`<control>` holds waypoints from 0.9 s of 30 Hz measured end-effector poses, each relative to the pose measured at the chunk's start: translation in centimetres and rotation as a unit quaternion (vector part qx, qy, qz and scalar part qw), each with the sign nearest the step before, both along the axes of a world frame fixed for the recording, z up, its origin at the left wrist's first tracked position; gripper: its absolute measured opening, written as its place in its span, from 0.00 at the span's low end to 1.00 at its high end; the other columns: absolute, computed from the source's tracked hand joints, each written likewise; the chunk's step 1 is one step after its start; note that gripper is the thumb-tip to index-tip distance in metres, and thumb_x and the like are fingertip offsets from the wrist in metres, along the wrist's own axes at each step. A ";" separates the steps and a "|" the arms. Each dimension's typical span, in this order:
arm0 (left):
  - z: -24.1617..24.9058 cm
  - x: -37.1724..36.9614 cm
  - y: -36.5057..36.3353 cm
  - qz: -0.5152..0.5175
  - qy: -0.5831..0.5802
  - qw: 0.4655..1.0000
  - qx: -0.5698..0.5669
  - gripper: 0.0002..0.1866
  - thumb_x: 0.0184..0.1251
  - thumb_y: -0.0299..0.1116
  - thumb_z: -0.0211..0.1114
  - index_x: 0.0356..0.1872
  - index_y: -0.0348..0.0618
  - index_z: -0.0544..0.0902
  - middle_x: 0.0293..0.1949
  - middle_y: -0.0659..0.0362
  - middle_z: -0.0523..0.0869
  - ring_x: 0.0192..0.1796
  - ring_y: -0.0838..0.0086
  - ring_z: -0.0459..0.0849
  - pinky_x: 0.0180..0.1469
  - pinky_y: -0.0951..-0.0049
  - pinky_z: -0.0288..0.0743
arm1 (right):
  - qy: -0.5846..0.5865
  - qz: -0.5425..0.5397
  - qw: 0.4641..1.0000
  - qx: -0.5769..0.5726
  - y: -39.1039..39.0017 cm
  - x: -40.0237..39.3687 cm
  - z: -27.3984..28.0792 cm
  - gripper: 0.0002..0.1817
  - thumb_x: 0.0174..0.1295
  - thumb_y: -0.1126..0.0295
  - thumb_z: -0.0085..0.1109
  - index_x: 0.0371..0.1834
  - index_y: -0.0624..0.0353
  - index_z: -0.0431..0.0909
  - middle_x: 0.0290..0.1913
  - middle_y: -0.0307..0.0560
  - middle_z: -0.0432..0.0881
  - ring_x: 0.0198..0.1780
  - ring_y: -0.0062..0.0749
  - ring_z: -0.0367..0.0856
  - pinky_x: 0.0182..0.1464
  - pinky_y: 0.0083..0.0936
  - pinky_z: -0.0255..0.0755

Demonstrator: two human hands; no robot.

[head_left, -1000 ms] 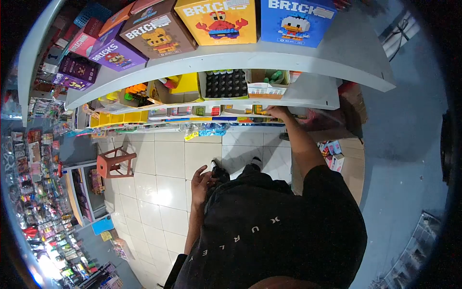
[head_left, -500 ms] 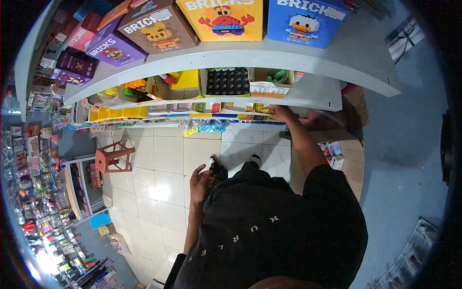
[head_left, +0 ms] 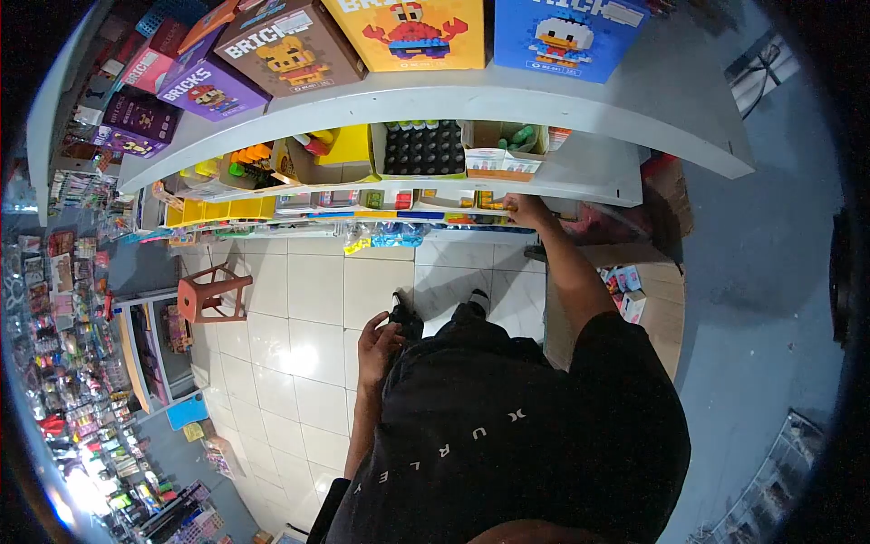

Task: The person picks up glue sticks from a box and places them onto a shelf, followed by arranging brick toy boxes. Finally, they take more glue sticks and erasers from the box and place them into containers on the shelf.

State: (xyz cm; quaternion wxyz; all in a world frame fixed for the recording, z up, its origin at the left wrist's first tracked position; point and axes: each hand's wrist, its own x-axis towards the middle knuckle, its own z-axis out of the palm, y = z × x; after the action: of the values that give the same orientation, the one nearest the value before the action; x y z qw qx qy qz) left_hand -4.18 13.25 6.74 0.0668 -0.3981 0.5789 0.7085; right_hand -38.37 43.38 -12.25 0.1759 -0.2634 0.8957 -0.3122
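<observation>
My right hand (head_left: pixel 530 212) reaches into the second shelf from the top, at its right end. Its thumb and fingers close on the end of a small yellow pack (head_left: pixel 490 201) in a row of shallow compartments; the exact kind of pack is too small to make out. Beside it stand small red packs (head_left: pixel 404 199) and green packs (head_left: pixel 374 199). My left hand (head_left: pixel 377 346) hangs low over the floor by my front, fingers loosely bent and apart, holding nothing.
Large brick-set boxes, among them a yellow box (head_left: pixel 412 36) and a blue box (head_left: pixel 566 41), stand on the top shelf (head_left: pixel 408 102). Below is a black gridded tray (head_left: pixel 423 150). A red stool (head_left: pixel 214 293) stands left; an open cardboard box (head_left: pixel 666 317) sits right.
The view has shifted slightly, so the shelves sit a little farther left and up. My right hand stays at the yellow pack; my left hand has hardly moved.
</observation>
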 end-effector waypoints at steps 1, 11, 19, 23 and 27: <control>0.0 0.1 0.0 -0.001 0.004 1.000 0.001 0.23 0.72 0.31 0.62 0.64 0.35 0.70 0.44 0.53 0.86 0.38 0.76 0.85 0.40 0.77 0.78 | -0.010 -0.005 1.000 -0.003 0.0 0.0 -0.3 0.11 0.51 0.76 0.68 0.37 0.59 0.79 0.37 0.51 0.83 0.41 0.41 0.84 0.46 0.34 0.77; -1.2 1.2 -0.3 -0.037 0.000 0.999 -0.011 0.24 0.71 0.34 0.64 0.64 0.36 0.71 0.45 0.53 0.86 0.39 0.76 0.85 0.41 0.77 0.78 | -0.114 -0.060 0.990 -0.063 0.0 0.0 -2.4 0.09 0.54 0.82 0.59 0.38 0.61 0.82 0.36 0.50 0.86 0.40 0.39 0.86 0.45 0.35 0.79; -0.4 1.1 -0.1 -0.047 -0.015 0.999 0.000 0.24 0.71 0.33 0.63 0.64 0.36 0.71 0.45 0.54 0.86 0.38 0.76 0.85 0.41 0.77 0.78 | -0.024 -0.043 0.999 -0.011 -0.7 1.1 0.7 0.14 0.53 0.82 0.58 0.43 0.60 0.82 0.40 0.53 0.86 0.42 0.45 0.85 0.46 0.35 0.78; -0.8 1.7 -0.4 -0.050 -0.007 0.999 0.002 0.25 0.70 0.33 0.62 0.65 0.34 0.70 0.45 0.53 0.86 0.38 0.73 0.85 0.41 0.76 0.79 | 0.009 -0.046 0.999 0.002 -0.7 1.4 -0.1 0.15 0.54 0.78 0.60 0.46 0.58 0.82 0.45 0.55 0.84 0.50 0.47 0.83 0.53 0.38 0.76; -1.6 2.4 -0.8 -0.042 0.001 0.999 0.010 0.24 0.70 0.34 0.65 0.63 0.37 0.72 0.43 0.55 0.86 0.37 0.78 0.84 0.39 0.79 0.76 | 0.003 -0.052 0.998 0.025 -0.9 1.7 -0.6 0.15 0.55 0.77 0.61 0.47 0.59 0.83 0.51 0.58 0.82 0.55 0.48 0.80 0.59 0.41 0.74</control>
State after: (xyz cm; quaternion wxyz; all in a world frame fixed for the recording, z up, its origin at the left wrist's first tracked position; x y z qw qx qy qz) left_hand -1.81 12.41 5.10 0.1005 -0.3722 0.5879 0.7111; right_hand -36.62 42.53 -12.82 0.1629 -0.2130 0.9161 -0.2980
